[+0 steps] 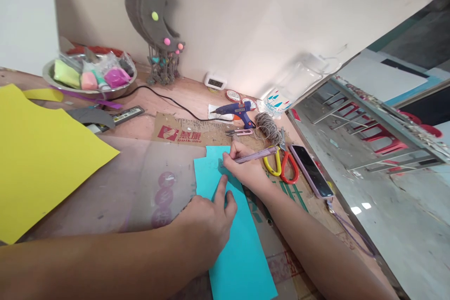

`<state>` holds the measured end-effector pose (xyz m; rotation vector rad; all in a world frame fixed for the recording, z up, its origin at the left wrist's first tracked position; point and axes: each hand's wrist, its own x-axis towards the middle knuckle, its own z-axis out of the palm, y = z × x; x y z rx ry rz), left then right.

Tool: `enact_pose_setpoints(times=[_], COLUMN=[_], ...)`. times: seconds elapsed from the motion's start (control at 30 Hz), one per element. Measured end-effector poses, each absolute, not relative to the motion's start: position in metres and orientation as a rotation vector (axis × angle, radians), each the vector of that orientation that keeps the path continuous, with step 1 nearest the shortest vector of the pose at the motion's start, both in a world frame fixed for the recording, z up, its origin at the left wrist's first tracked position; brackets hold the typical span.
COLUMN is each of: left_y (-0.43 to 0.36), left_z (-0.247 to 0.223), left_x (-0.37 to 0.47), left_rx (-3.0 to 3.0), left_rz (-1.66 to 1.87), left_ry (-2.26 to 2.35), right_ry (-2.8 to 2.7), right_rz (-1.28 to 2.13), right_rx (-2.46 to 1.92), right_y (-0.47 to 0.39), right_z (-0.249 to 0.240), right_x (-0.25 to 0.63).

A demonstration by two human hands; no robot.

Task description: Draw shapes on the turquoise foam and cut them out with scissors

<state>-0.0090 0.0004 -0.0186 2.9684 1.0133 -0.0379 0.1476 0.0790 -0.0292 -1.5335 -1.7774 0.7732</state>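
Observation:
A long turquoise paper [242, 253] lies on the covered table below both hands, its upper end notched at the left. My right hand [248, 168] is closed around a light purple pen [258, 153], with its tip hidden by the fingers over the upper part of the paper. Just below, my left hand [207, 225] rests on the paper, index finger stretched toward the right hand and the other fingers loosely bent, holding nothing. Faint marks show on the paper beside the pen hand.
Yellow paper [52, 159] lies left. Beyond the hands are a glue gun [239, 111], small snips [241, 132], grey yarn [267, 127], scissors [289, 168] and a phone [312, 171]. A metal bowl [52, 83] of clay packets stands back left.

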Motion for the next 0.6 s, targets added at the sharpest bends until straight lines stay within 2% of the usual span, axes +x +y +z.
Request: enact_pose_setpoints(times=[0.6], left_y=[-0.0011], left_z=[-0.0205], left_x=[-0.0099], left_rx=[2.969], left_rz=[-0.024], left_ry=[0.993], right_ry=[-1.722], right_rz=[0.74], right_rx=[-1.492], right_y=[0.0769], right_z=[-0.0269], right_x=[0.1504])
